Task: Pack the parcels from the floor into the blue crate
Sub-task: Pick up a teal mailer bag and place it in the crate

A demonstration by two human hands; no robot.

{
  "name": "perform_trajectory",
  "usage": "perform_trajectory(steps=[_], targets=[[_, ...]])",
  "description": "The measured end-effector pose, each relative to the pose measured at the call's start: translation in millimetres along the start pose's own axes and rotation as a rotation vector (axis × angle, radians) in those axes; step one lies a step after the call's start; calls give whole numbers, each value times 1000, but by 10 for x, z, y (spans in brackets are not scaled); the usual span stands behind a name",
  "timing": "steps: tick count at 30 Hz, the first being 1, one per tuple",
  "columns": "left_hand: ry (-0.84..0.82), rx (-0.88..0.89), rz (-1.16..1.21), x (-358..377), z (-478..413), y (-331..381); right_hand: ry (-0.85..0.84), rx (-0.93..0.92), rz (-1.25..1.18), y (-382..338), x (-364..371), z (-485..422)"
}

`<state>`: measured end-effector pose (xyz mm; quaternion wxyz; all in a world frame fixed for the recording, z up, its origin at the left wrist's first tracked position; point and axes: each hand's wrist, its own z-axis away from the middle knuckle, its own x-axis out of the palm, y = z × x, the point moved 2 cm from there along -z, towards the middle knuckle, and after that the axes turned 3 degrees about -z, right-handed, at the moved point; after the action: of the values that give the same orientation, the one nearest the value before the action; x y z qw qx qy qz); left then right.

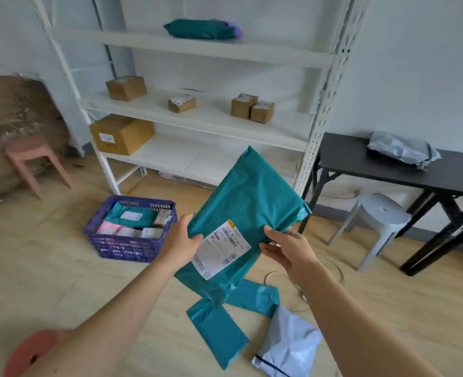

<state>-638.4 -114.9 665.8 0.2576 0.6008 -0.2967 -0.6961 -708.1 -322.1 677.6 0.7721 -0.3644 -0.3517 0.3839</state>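
Holding teal parcel [248, 202] aloft, just right of crate [121, 247], label [222, 247] facing camera. Gripping its left edge with left hand [180, 240], right edge with right hand [284, 247]; thumbs on front, fingers probably curled behind. Right of crate, nearer, on floor [48, 268]: two teal bags [219, 330], one pale mailer [290, 346]. Inside crate: several packets [131, 214].
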Motion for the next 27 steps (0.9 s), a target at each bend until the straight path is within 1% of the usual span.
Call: perform_trajectory(steps=[2,5,11,16,19,21,22,25,27], targets=[[78,-33,21,-209,-117,-232,25,30,-73,82,319,-77],[130,-117,43,-390,-285,-565,39,69,-141,149,679,-239],[88,-265,166,-557,-716,-1095,15,166,-189,259,1268,-777],[122,-341,197,-775,-1474,-1311,-55,214,-251,220,1779,-1517],[99,-350,227,-924,-1983,-1361,-76,245,-262,131,2059,-1992],[107,-339,171,-1028,-2294,-1352,-80,274,-237,73,2249,-2275],[127,-301,96,-1081,-2438,-1335,-87,281,-220,36,2349,-2411],[161,-137,-246,-1224,-2777,-1253,-84,302,-167,-39,2675,-2763],[78,-69,-382,-1252,-2954,-1270,-68,327,-136,-40,2888,-2962]])
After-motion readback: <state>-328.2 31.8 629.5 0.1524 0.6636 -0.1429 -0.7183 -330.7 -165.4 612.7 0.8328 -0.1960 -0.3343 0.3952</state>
